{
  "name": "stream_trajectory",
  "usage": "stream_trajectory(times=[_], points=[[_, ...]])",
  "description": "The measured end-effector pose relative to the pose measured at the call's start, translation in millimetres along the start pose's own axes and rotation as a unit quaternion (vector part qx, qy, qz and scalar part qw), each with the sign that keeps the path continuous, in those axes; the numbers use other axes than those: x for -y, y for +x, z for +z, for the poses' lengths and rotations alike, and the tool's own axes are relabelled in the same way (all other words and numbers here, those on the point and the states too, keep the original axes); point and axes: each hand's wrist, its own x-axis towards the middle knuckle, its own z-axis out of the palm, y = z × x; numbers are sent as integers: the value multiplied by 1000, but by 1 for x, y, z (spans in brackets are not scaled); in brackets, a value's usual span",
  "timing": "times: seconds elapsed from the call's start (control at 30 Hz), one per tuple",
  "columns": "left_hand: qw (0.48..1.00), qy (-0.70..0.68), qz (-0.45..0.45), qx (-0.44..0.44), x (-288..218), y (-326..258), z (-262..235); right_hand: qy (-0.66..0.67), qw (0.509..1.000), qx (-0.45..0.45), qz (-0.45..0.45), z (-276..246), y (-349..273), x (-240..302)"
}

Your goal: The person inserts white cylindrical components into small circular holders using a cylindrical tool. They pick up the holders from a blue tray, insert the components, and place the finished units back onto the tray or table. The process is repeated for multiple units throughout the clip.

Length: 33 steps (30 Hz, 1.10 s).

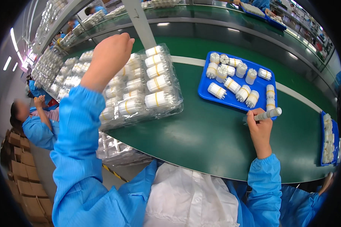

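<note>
My left hand (110, 56) is raised over the clear plastic trays (174, 109) at the left, its fingers curled together. Whatever may be between those fingers is hidden. Rows of white cylinders with yellow bands (158, 99) and prong-like ends fill the trays. At the near edge of a blue tray (204, 92), my right hand (260, 130) is wrapped round a thick grey-white marker (269, 114); its blunt end points right and the other end is mostly hidden. Several more white cylinders (232, 85) stand or lie in the blue tray.
A green curved table (185, 143) lies in front of me, with a conveyor belt (189, 45) beyond it. Another blue tray (325, 159) of cylinders is at the far right. A metal post (140, 22) rises behind the plastic trays. Co-workers sit left and right; cardboard boxes (24, 170) stand lower left.
</note>
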Motion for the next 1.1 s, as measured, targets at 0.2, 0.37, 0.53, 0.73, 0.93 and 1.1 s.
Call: stream_trajectory(times=[0.2,0.37,0.53,0.73,0.93,1.1], points=[[950,-284,127,26,-171,-79,-13,-6,999,10,-52,9,-1,-4],[954,-256,130,-89,-233,-55,87,2,1000,12,-14,7,0,-1],[939,-289,180,52,-237,-41,116,22,1000,17,-7,7,2,-7],[939,-281,131,147,-238,-30,102,2,1000,19,-12,6,3,-8],[791,-606,17,88,-251,-59,68,87,996,-24,18,-7,5,2],[791,-593,104,106,-274,-99,93,167,985,-3,44,-11,7,9]])
